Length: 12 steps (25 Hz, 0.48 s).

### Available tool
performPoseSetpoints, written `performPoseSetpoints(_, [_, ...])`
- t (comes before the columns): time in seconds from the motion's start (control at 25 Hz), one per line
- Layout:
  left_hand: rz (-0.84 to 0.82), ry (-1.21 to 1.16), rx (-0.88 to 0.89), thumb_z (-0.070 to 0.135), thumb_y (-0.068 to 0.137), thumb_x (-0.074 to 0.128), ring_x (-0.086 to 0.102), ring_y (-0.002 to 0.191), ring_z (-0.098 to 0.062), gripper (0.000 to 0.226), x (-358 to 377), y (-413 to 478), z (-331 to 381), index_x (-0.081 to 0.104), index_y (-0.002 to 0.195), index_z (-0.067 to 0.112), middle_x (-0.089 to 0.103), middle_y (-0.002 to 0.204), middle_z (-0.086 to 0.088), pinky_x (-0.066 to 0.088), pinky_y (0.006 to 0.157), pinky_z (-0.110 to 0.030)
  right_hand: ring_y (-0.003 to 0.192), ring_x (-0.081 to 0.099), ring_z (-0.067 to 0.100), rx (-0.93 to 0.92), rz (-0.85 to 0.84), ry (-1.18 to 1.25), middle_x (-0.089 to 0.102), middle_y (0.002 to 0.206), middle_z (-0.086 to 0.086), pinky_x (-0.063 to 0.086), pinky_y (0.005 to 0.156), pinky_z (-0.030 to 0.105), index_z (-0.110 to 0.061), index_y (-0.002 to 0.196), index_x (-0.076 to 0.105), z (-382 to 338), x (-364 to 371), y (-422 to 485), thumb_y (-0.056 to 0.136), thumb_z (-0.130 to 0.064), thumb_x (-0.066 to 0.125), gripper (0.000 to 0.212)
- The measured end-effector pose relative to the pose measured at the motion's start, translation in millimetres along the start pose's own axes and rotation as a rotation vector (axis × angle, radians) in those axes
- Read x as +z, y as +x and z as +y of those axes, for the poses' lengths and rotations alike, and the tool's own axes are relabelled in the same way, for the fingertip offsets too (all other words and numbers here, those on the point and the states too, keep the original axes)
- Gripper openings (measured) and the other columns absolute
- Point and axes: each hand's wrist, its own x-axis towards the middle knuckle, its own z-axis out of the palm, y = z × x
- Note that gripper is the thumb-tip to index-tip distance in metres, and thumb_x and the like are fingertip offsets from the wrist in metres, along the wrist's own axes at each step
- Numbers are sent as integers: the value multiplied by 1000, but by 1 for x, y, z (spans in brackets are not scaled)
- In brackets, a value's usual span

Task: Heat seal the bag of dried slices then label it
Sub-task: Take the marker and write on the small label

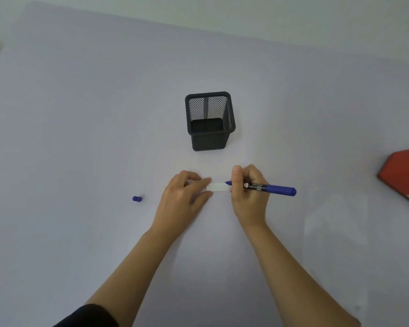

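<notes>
A small white label (pixel 218 187) lies flat on the pale table, in the middle near me. My left hand (pixel 184 197) presses on its left end with the fingertips. My right hand (pixel 248 192) grips a blue marker (pixel 269 188), uncapped, with its tip touching the label's upper right edge. The marker's blue cap (pixel 136 198) lies on the table well to the left of my left hand. A faint clear bag (pixel 335 232) seems to lie at the right, barely visible. The red heat sealer (pixel 404 175) shows partly at the right edge.
A black mesh pen holder (pixel 209 121) stands upright just beyond my hands, empty as far as I can see. The table (pixel 80 114) stretches far to the left and back. A wall runs along the far edge.
</notes>
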Motion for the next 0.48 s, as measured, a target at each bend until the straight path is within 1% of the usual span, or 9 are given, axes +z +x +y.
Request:
performPoseSetpoints(0.08, [8, 20, 27, 29, 81, 66, 58, 81, -18, 29, -1, 0, -2, 72, 105, 16, 62, 98, -5, 43, 72, -22, 48, 44, 4, -8, -5, 3, 48, 51, -13, 36, 52, 10, -21, 60, 38, 0, 1, 0, 87, -37, 47, 33])
performPoseSetpoints(0.16, [17, 28, 33, 30, 81, 65, 57, 79, -15, 28, -2, 1, -2, 73, 103, 17, 62, 97, -4, 42, 70, -21, 49, 43, 5, -25, -19, 9, 46, 51, -11, 36, 52, 10, -26, 62, 38, 0, 3, -1, 87, -36, 47, 30])
performPoseSetpoints(0.24, [31, 29, 47, 32, 82, 64, 57, 76, -16, 27, -1, 2, -1, 74, 101, 16, 62, 95, -5, 42, 68, -21, 50, 42, 6, -54, -30, 0, 43, 53, -12, 35, 52, 9, -20, 62, 40, 0, 4, -1, 88, -34, 48, 30])
performPoseSetpoints(0.36, [62, 74, 117, 32, 84, 59, 59, 73, -20, 28, 0, 0, -3, 74, 98, 13, 64, 91, -6, 47, 64, -25, 51, 43, 13, -76, -36, -24, 45, 53, 0, 36, 49, 13, -9, 61, 45, 1, 5, -1, 88, -33, 48, 36])
performPoseSetpoints(0.4, [79, 91, 147, 31, 85, 59, 60, 71, -21, 26, 1, 0, -5, 74, 97, 13, 65, 89, -6, 49, 63, -27, 52, 43, 18, -91, -45, -38, 46, 53, 4, 36, 49, 16, -4, 60, 46, 2, 5, -1, 89, -33, 48, 40])
performPoseSetpoints(0.48, [110, 128, 201, 27, 85, 63, 60, 68, -23, 21, 1, -1, -9, 75, 94, 12, 67, 86, -6, 51, 59, -31, 54, 43, 22, -140, -59, -96, 47, 52, 9, 35, 49, 16, 1, 59, 47, 3, 6, -1, 89, -31, 47, 44])
